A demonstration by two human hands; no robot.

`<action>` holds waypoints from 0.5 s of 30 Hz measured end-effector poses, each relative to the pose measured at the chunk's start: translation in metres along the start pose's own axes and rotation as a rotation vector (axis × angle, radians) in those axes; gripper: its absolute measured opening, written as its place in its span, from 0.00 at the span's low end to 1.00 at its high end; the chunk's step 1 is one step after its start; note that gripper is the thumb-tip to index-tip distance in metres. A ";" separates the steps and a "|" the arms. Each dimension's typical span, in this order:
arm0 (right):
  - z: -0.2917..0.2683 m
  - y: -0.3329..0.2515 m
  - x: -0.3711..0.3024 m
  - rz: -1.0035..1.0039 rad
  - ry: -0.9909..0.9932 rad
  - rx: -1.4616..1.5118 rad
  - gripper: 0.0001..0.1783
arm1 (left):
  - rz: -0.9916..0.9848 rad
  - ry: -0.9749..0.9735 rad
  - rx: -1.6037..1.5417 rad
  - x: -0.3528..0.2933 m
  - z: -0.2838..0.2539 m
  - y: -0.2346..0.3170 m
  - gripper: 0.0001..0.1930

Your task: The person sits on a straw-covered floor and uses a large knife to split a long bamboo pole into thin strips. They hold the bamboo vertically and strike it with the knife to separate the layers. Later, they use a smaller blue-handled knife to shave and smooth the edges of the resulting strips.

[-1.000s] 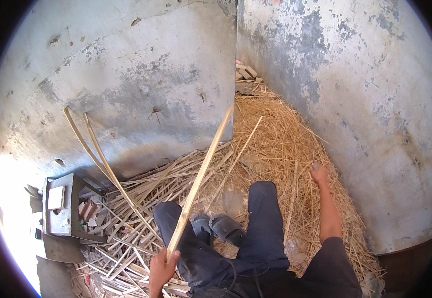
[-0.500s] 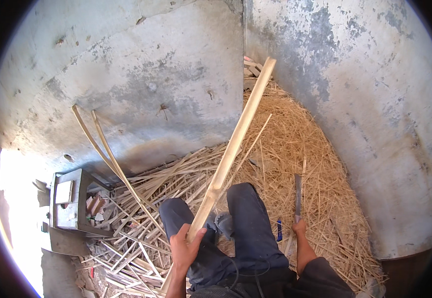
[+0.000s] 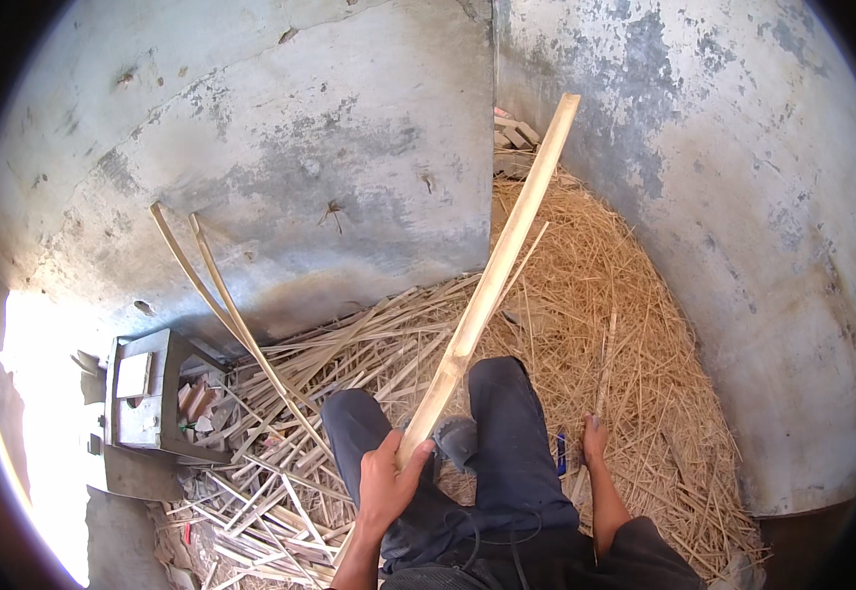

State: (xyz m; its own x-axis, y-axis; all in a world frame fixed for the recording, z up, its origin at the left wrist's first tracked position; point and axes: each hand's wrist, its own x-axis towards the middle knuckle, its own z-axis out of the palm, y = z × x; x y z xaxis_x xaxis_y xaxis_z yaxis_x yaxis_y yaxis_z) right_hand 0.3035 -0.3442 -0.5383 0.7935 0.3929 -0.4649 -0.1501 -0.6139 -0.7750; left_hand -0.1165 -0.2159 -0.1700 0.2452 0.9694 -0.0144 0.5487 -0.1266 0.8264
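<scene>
My left hand point(image 3: 391, 484) is closed round the lower part of a long split bamboo strip point(image 3: 503, 264). The strip slants up and away to the right, pale side showing, with a darker node partway along. Its lower end passes behind my hand and forearm. Low at my right side, beside my leg, my right hand point(image 3: 595, 438) looks closed over the straw-like shavings. No blade shows clearly at its fingers, and what it holds cannot be made out. A blue object point(image 3: 561, 454) lies between that hand and my right knee.
Bamboo shavings point(image 3: 585, 256) heap ahead and to the right. Many loose bamboo strips point(image 3: 280, 492) cover the floor at left; two bent ones point(image 3: 241, 329) lean upward there. A worn wooden stool-like box point(image 3: 145, 433) stands at far left. Peeling grey walls point(image 3: 349, 147) rise behind.
The bamboo strip and my left hand have shifted slightly right in view. A dark knife-like blade seen above my right hand before no longer shows clearly.
</scene>
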 end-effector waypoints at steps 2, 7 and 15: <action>-0.007 0.004 -0.005 -0.158 0.028 0.031 0.29 | -0.010 -0.040 -0.045 0.004 0.002 -0.001 0.21; -0.012 -0.110 -0.075 -0.711 -0.012 -0.017 0.30 | 0.008 -0.093 -0.086 0.018 0.014 0.000 0.21; -0.015 -0.264 -0.171 -0.933 -0.241 -0.139 0.32 | -0.010 -0.019 -0.162 0.039 0.033 -0.001 0.22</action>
State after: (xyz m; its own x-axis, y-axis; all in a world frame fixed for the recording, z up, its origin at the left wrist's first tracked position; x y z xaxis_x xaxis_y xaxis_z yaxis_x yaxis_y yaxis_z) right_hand 0.2164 -0.2594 -0.2479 0.4139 0.8825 0.2233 0.5609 -0.0540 -0.8261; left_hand -0.0813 -0.1845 -0.1895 0.2561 0.9661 -0.0324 0.4151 -0.0796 0.9063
